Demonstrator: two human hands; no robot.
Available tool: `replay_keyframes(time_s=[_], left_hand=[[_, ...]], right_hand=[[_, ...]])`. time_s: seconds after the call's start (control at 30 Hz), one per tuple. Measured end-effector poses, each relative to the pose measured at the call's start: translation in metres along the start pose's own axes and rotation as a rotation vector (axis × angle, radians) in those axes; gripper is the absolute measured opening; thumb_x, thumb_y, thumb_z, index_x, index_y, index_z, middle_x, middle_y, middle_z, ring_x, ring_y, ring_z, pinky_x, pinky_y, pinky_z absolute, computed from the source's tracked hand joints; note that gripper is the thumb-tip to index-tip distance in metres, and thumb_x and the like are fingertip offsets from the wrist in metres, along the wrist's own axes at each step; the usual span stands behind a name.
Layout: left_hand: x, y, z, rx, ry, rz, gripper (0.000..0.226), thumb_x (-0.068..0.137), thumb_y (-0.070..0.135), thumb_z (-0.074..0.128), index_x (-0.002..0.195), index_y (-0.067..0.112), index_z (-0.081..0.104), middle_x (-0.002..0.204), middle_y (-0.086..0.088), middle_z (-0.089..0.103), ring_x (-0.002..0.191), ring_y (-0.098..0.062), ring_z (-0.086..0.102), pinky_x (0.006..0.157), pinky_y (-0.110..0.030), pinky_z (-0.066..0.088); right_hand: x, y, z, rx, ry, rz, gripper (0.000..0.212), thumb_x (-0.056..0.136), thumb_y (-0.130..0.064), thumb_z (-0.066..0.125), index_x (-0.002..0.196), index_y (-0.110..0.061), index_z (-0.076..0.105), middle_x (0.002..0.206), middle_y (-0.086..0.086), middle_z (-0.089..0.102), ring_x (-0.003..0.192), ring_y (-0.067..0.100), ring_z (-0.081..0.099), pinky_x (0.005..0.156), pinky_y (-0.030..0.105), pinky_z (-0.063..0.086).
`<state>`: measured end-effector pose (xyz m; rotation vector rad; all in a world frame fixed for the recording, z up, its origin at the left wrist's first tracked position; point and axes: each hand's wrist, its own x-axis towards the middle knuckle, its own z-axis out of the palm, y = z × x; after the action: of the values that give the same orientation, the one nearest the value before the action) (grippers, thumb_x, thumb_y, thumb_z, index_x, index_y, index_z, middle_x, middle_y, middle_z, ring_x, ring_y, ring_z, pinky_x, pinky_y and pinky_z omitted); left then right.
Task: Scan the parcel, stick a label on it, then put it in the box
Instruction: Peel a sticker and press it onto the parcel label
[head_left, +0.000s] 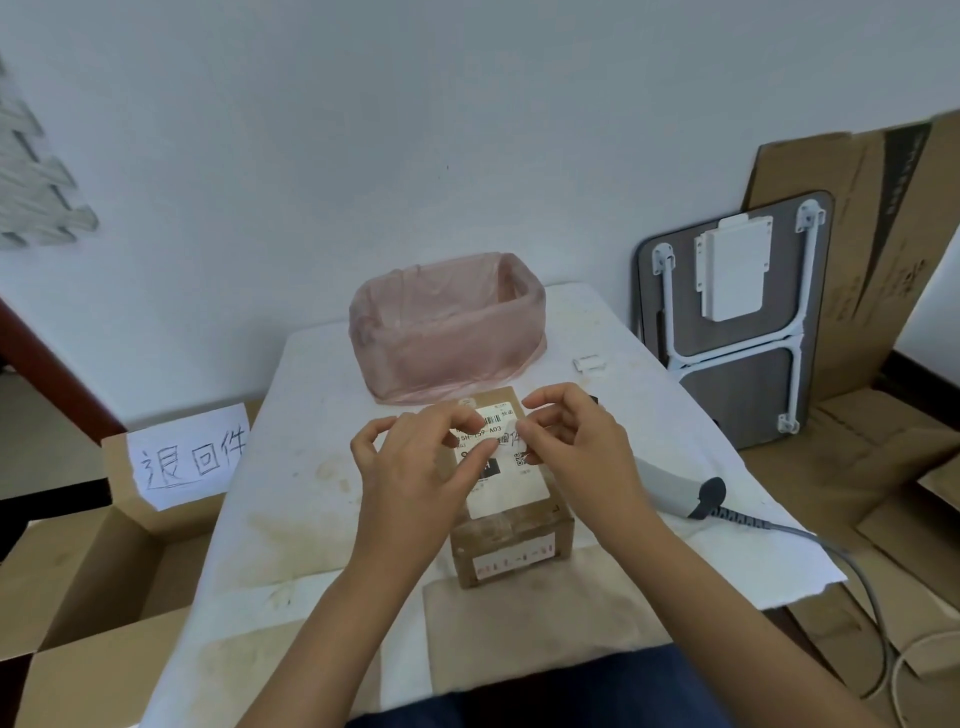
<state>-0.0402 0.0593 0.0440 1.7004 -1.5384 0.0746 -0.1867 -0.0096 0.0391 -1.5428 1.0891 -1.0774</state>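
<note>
Both hands hover over the parcel (511, 499), which lies flat on the bench (322, 467) near its middle. Left hand (415, 467) has its fingers curled, with the fingertips (485, 451) down on the parcel's white shipping sheet (506, 462). Right hand (576, 441) pinches a small handwritten label (511, 440) between thumb and forefinger, right at the top face of the parcel; whether the label is already stuck down cannot be told. The left hand seems to press the label's other end, though the fingers hide the contact.

A bin (447, 332) lined with pink plastic stands just beyond the parcel, at the far end of the bench. To the right of the right hand a grey scanner (685, 491) lies on the bench, its coiled cable (810, 540) running off the right edge. Small white pieces (589, 364) lie on the bench right of the bin.

On the floor to the left an open cardboard box (93, 571) carries a paper sign (189, 454) with handwritten characters. A folded table (737, 322) leans on the wall at far right.
</note>
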Motion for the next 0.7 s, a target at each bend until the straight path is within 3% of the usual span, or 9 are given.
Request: replay_keyframes(time_s=[0.2,0.3,0.4,0.47,0.57,0.7], left_hand=[[-0.002,-0.002,0.006,0.033,-0.018,-0.007,0.013,0.084,0.031,0.073,0.094,0.030,0.064,0.078,0.028,0.056,0.081,0.004,0.058,0.097,-0.038,0.027],[-0.003,-0.003,0.010,-0.001,-0.006,-0.034,0.012,0.086,0.027,0.071,0.092,0.033,0.062,0.074,0.029,0.055,0.079,0.012,0.054,0.099,-0.040,0.029],[-0.002,-0.006,0.016,-0.167,-0.027,-0.200,0.017,0.085,0.029,0.070,0.085,0.040,0.057,0.069,0.022,0.064,0.085,0.010,0.056,0.099,-0.044,0.037],[0.002,-0.010,0.020,-0.267,-0.067,-0.344,0.014,0.083,0.032,0.069,0.084,0.039,0.058,0.077,0.027,0.068,0.080,0.007,0.060,0.093,-0.052,0.044],[0.009,-0.015,0.026,-0.308,-0.137,-0.492,0.015,0.081,0.036,0.068,0.086,0.041,0.056,0.077,0.026,0.071,0.075,0.008,0.063,0.094,-0.052,0.045],[0.017,-0.021,0.034,-0.278,-0.159,-0.543,0.014,0.084,0.036,0.067,0.087,0.039,0.054,0.077,0.017,0.072,0.084,0.001,0.063,0.098,-0.048,0.040]], right_hand=[[-0.001,0.003,0.003,0.007,-0.023,-0.006,0.015,0.087,-0.014,0.067,0.100,-0.019,0.061,0.081,0.001,0.070,0.070,0.010,0.067,0.067,0.021,0.057],[0.000,0.006,0.004,-0.009,-0.071,-0.009,0.021,0.086,-0.014,0.068,0.105,-0.022,0.060,0.082,-0.002,0.068,0.074,0.010,0.067,0.072,0.023,0.058],[0.002,0.010,0.005,-0.052,-0.097,-0.018,0.027,0.085,-0.013,0.068,0.108,-0.024,0.060,0.087,-0.003,0.068,0.080,0.011,0.066,0.077,0.026,0.057],[0.005,0.013,0.006,-0.100,-0.096,-0.021,0.028,0.085,-0.014,0.068,0.109,-0.026,0.059,0.091,-0.004,0.068,0.083,0.012,0.066,0.079,0.027,0.057],[0.011,0.016,0.008,-0.210,-0.114,-0.050,0.029,0.087,-0.015,0.066,0.110,-0.030,0.056,0.098,-0.008,0.064,0.081,0.007,0.064,0.076,0.020,0.053],[0.021,0.020,0.013,-0.313,-0.129,-0.111,0.035,0.088,-0.012,0.063,0.111,-0.037,0.052,0.106,-0.010,0.060,0.079,0.005,0.062,0.075,0.019,0.052]])
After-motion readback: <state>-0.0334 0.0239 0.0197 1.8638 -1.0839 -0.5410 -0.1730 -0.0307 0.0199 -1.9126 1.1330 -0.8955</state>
